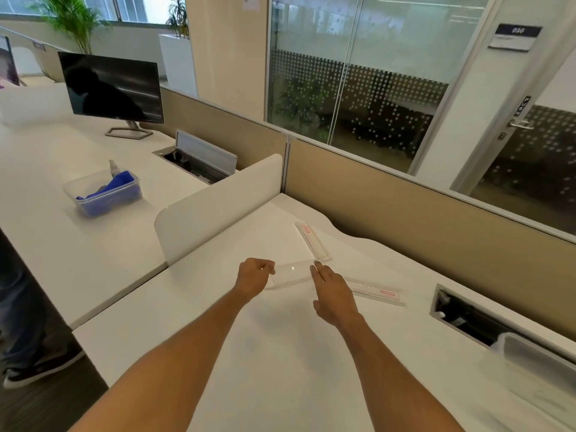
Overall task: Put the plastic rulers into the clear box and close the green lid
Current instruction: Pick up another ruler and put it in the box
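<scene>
Here, two bare hands meet over a white desk (280, 353) at what looks like the clear box (291, 273) — left hand (254, 275) pinching its left end, right hand (333, 291) flat and open at its right. Two sleeved plastic rulers lie just beyond: near ruler (375, 290) beside the right hand, far ruler (313, 241) angled away.

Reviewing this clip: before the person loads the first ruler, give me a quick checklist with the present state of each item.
1. Clear box located, between the hands: ok.
2. Left hand has a grip on the box's left end: cannot tell; fingers curl at the edge.
3. Right hand free for a ruler: ok; it lies flat beside the box, holding nothing.
4. Far ruler lies loose on the white desk: ok.
5. Near ruler within view, right of the right hand: ok.
6. Green lid located: not ok; none visible.
</scene>
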